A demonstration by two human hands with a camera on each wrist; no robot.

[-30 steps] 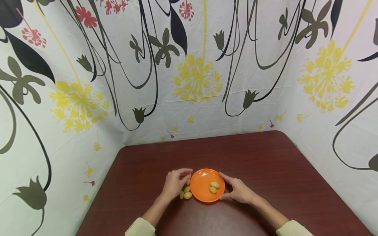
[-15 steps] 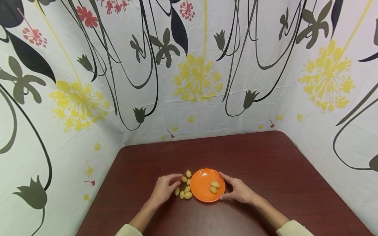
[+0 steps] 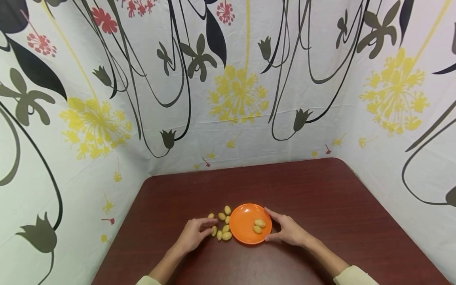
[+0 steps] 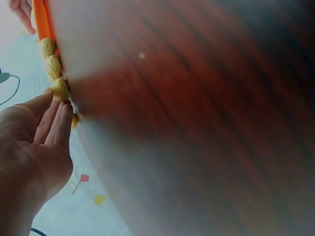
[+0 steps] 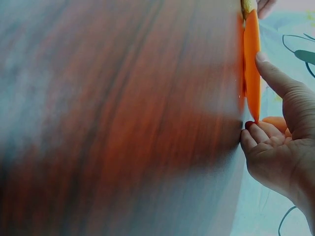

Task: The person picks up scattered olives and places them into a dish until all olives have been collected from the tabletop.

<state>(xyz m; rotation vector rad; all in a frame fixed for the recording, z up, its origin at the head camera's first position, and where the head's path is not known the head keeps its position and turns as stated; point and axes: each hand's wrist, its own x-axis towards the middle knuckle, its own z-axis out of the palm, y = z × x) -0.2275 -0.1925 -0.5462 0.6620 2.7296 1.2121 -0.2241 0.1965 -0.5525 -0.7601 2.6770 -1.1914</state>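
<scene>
An orange plate (image 3: 246, 233) lies on the table with two small yellow oval pieces (image 3: 259, 223) on its right half. They look wrinkled, like nuts in their shells. My right hand (image 3: 287, 229) holds the plate's right rim, thumb at the near side and fingers at the far side. Left of the plate lies a loose cluster of several more yellow oval pieces (image 3: 226, 236). My left hand (image 3: 192, 234) is at the cluster's left edge, its thumb tip right beside one yellow oval piece (image 4: 60, 89). The fingers reach forward in a relaxed bend and partly cover another piece behind them.
A dark red-brown wooden table (image 3: 303, 190) spreads around the plate. White cloth (image 3: 221, 146) printed with flowers hangs at its back and on both sides.
My left hand has moved left and nearer to me, uncovering more yellow oval pieces left of the plate. My right hand and the plate have stayed in place.
</scene>
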